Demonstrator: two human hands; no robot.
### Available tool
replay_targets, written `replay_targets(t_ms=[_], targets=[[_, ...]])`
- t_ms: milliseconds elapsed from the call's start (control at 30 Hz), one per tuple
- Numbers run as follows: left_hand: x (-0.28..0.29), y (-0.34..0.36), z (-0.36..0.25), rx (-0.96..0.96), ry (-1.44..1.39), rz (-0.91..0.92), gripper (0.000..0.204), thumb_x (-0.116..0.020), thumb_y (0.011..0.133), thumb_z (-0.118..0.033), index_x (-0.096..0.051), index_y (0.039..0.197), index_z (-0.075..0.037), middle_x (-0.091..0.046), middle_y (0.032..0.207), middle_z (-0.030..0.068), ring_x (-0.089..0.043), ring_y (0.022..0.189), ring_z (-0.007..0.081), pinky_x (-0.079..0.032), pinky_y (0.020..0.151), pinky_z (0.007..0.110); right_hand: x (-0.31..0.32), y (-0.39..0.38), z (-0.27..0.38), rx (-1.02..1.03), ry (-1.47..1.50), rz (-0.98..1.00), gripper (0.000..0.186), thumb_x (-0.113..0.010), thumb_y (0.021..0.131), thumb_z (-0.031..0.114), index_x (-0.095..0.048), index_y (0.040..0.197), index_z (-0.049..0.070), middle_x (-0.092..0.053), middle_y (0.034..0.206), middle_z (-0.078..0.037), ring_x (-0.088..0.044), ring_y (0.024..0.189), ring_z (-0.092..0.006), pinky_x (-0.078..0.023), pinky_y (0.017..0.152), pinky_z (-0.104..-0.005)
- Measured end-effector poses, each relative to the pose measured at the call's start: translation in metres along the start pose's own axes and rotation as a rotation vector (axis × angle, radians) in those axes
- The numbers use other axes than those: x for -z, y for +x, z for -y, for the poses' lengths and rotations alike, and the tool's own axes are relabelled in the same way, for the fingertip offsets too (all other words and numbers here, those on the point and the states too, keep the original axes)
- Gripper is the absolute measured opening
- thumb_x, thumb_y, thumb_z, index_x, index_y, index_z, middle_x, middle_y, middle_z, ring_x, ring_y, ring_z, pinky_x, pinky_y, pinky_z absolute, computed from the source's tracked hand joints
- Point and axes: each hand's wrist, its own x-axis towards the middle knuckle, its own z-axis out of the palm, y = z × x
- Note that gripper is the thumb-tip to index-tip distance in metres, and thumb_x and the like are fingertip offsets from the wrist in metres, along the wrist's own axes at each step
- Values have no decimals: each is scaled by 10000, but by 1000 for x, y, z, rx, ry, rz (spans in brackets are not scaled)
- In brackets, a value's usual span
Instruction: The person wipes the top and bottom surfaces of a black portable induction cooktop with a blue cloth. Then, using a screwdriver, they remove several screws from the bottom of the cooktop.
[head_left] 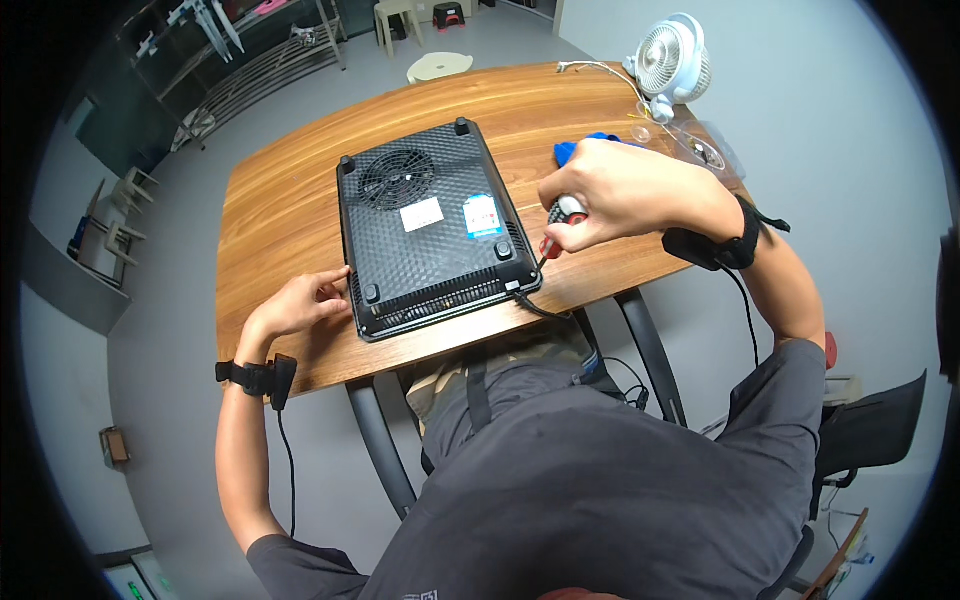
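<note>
A black flat appliance (420, 260) lies upside down on the wooden table (270, 190), showing a round vent, stickers, rubber feet and a cord at its near right corner. My right hand (625, 195) is closed around a screwdriver with a red, black and white handle (553, 245); its shaft points down at that corner, where its tip looks to be. My left hand (305, 305) is beside the appliance's near left edge, fingers loosely bent and apart, the index fingertip touching the edge.
A blue item (566, 153), partly behind my right hand, a white fan (668, 60), cables and clear plastic pieces (705, 150) are at the table's back right. A metal rack (240, 95) and stools (440, 67) stand beyond; a black chair (870, 430) is at the right.
</note>
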Motion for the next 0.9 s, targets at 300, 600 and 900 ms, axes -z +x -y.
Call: replay_targets(t_ms=[300, 600, 900], targets=[[26, 14, -115, 28, -8, -179, 426, -835, 882, -161, -725, 1241, 41, -691, 816, 29, -642, 768, 111, -548, 752, 289, -22, 1, -13, 17, 49, -29, 256, -727, 867, 293, -758, 941, 50, -663, 651, -172, -675, 596, -315, -514, 570, -390], [-12, 67, -205, -277, -62, -87, 377, -832, 862, -155, -765, 1209, -22, -739, 891, 71, -704, 823, 131, -572, 778, 308, -18, 6, -13, 20, 31, 30, 343, -726, 882, 330, -772, 1024, 21, -673, 663, -196, -691, 622, -340, -547, 613, -416], [-41, 81, -239, -370, -156, -46, 280, -833, 863, -150, -749, 1092, -14, -770, 921, 65, -710, 863, 119, -567, 821, 310, -18, 9, 0, -37, -149, -28, 475, -690, 921, 436, -759, 831, -25, -686, 662, -219, -707, 638, -387, -582, 637, -451]])
